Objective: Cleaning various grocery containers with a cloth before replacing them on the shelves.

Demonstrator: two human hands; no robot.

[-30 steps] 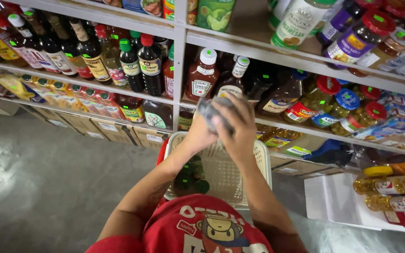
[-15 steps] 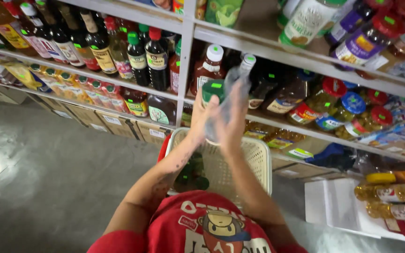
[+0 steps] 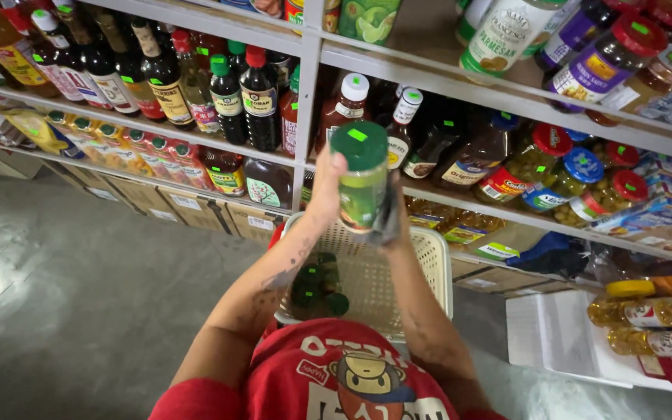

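Green-capped jar stands upright between your hands: left hand clasps it, right hand grips behind, above the basket.

In the middle, a green-capped jar with a green label. Upper left, dark bottles with white and red labels. At right, red-lidded jars. Lower right, yellow bottles lying down.

Soft, even indoor light fell from above, brightest on the pale floor, which showed dull glare. The shelf recesses lay in shadow. Edges bowed outward, and the right hand was motion-blurred.
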